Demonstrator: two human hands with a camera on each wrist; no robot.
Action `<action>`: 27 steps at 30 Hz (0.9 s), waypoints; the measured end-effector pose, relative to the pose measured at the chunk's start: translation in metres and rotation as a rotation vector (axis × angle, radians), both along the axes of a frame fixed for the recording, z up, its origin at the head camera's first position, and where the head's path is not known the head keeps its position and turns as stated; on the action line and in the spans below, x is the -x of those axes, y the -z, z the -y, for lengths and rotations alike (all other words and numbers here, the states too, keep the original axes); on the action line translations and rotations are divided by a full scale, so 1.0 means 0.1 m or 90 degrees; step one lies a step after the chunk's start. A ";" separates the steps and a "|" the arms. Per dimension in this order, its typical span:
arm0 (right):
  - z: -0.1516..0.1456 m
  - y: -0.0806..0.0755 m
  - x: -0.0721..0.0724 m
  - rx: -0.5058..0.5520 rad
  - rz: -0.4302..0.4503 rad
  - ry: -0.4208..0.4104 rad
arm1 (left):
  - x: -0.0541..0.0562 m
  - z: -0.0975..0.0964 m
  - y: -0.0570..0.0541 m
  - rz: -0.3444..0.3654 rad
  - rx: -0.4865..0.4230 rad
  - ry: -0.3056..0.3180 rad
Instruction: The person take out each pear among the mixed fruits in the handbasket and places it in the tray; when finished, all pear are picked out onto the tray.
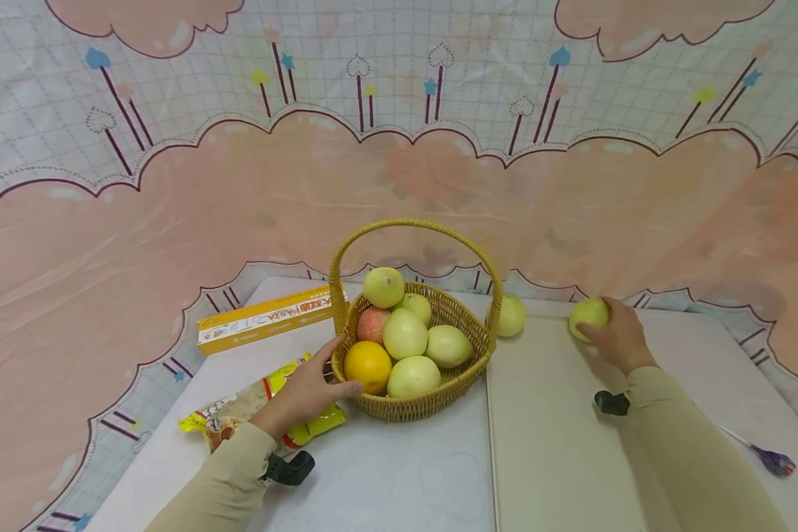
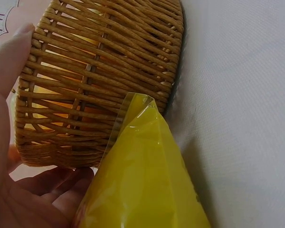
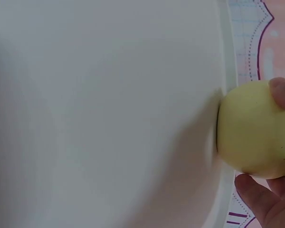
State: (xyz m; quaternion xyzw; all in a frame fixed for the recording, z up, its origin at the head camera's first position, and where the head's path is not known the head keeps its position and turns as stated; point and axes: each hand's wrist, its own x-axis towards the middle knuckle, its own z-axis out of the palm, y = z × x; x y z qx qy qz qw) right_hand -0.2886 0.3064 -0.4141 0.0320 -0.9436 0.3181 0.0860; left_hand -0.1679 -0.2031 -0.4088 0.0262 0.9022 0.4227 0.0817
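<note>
Left hand (image 1: pixel 312 388): I see fingers spread against the wicker basket (image 1: pixel 406 411) at its left rim | right hand (image 1: pixel 621 338): I see thumb and fingers pinching a yellow-green fruit (image 1: pixel 587 319) | fruit: far edge of white table (image 1: pixel 386 480), right of basket

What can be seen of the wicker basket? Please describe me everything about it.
The basket looks woven from brownish-yellow wicker, with one tall arched handle and small gaps in its weave. It stands upright on the white table. Inside are several pale green fruits, an orange fruit and a reddish fruit. The left hand touches its left side near the rim.
</note>
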 end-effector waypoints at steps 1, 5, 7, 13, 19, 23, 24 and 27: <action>0.00 0.00 0.00 0.003 0.007 0.003 | 0.00 0.00 0.00 -0.003 0.003 0.003; -0.02 0.02 0.01 0.003 0.011 0.006 | 0.01 -0.01 0.00 -0.003 0.007 0.004; -0.03 0.02 0.00 0.004 0.015 0.007 | 0.00 -0.01 0.00 -0.001 0.007 0.003; -0.04 -0.03 -0.06 0.008 0.014 0.014 | -0.01 -0.02 0.00 0.008 -0.001 -0.001; -0.01 -0.16 -0.20 0.033 -0.012 0.027 | -0.02 -0.03 -0.01 0.010 0.000 -0.007; 0.04 -0.22 -0.29 0.046 -0.040 0.019 | -0.02 -0.03 -0.01 0.007 0.005 -0.004; 0.06 -0.24 -0.31 0.047 -0.048 0.012 | -0.02 -0.02 -0.01 0.007 0.006 -0.004; 0.11 -0.27 -0.38 0.055 -0.064 -0.004 | -0.01 -0.02 0.01 0.005 0.009 -0.002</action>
